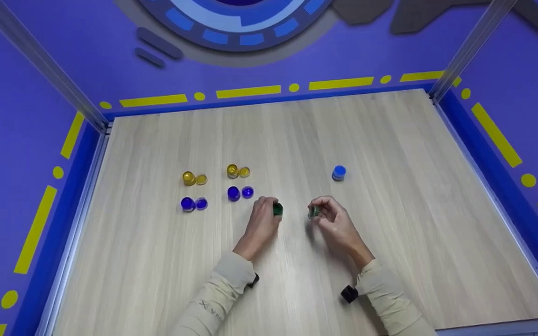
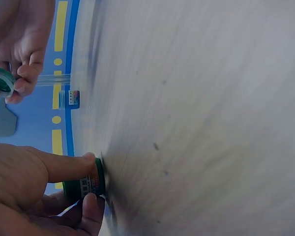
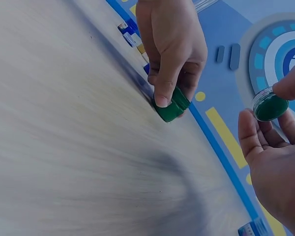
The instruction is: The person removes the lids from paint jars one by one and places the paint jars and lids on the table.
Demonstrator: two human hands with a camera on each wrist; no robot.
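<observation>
My left hand (image 1: 263, 218) grips a small green paint jar (image 3: 172, 105) between thumb and fingers, its base down at the tabletop. The jar's mouth is uncovered, and a label shows on its side in the left wrist view. To the right, my right hand (image 1: 336, 224) pinches the jar's round lid (image 3: 271, 105) by its rim, raised above the table. Green paint coats the lid's face in the right wrist view. A gap of bare wood lies between the two hands.
Left of my hands stand two yellow jars (image 1: 188, 178) (image 1: 232, 171) and two dark blue jars (image 1: 187, 204) (image 1: 233, 193), each with its lid beside it. A light blue jar (image 1: 339, 172) with its lid on stands beyond my right hand. Blue panels (image 1: 269, 70) border the wooden table (image 1: 414, 210).
</observation>
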